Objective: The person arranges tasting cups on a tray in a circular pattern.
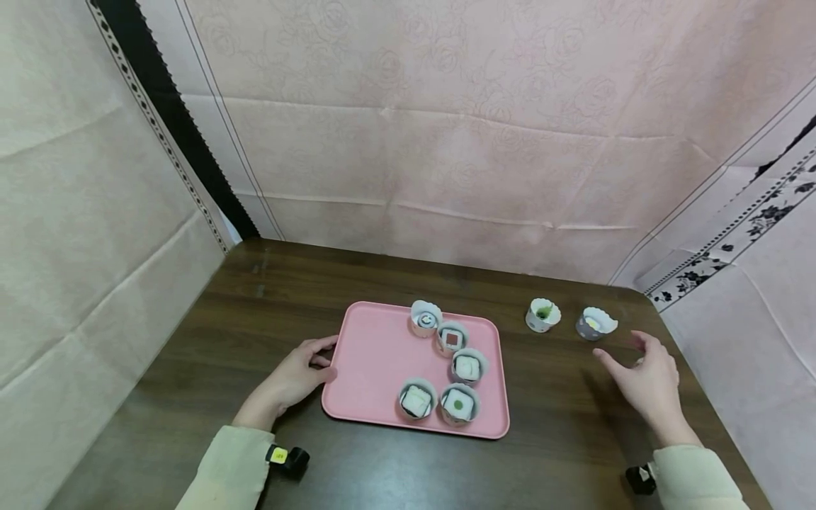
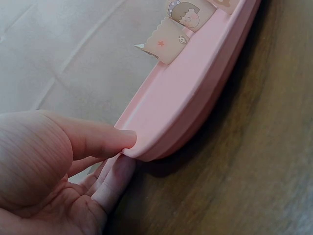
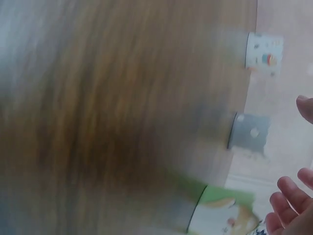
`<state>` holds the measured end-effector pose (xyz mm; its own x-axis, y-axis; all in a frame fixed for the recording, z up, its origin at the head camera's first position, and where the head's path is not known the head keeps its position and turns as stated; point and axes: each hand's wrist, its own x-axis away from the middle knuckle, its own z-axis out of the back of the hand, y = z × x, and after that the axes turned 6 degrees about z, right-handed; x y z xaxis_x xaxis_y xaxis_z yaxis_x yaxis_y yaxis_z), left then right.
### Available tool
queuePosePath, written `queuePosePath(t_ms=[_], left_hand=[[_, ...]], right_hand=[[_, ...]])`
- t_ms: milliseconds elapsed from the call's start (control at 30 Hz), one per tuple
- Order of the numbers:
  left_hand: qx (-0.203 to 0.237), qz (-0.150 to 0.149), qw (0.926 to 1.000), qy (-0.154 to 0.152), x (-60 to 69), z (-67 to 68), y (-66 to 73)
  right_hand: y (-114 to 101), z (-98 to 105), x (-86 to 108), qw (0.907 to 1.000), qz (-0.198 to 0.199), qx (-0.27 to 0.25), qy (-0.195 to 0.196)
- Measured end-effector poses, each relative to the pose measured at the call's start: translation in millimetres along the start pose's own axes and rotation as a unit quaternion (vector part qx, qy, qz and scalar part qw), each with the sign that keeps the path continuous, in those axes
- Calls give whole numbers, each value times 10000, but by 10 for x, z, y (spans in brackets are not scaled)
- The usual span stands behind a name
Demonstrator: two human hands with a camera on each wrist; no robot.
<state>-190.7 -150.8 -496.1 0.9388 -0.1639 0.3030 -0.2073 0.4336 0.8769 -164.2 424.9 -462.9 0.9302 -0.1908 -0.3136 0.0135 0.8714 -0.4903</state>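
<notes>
My left hand pinches the left edge of a pink tray, thumb on top and fingers beneath, as the left wrist view shows. Several paper cupcake cups with small decorated pieces inside stand on the tray, among them a cup with a green dot. My right hand hovers over the table's right side, thumb and fingers spread apart, holding nothing. Just beyond it stand a grey spotted cup and a white cup. A green-and-white cup appears low in the right wrist view; my hand mostly hides it from the head view.
Everything rests on a dark wooden table. Pale patterned cloth hangs behind it and along both sides. Behind the tray's right part, the table runs on to its rounded right corner.
</notes>
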Motion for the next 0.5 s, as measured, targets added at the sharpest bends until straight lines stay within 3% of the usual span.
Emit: queuePosePath(t_ms=[267, 500], left_hand=[[-54, 27, 10000, 22, -4, -21, -1], [-50, 21, 10000, 42, 4, -9, 15]], right_hand=[[267, 98, 22, 9958, -850, 325, -92], [379, 107, 34, 9882, -1389, 319, -558]])
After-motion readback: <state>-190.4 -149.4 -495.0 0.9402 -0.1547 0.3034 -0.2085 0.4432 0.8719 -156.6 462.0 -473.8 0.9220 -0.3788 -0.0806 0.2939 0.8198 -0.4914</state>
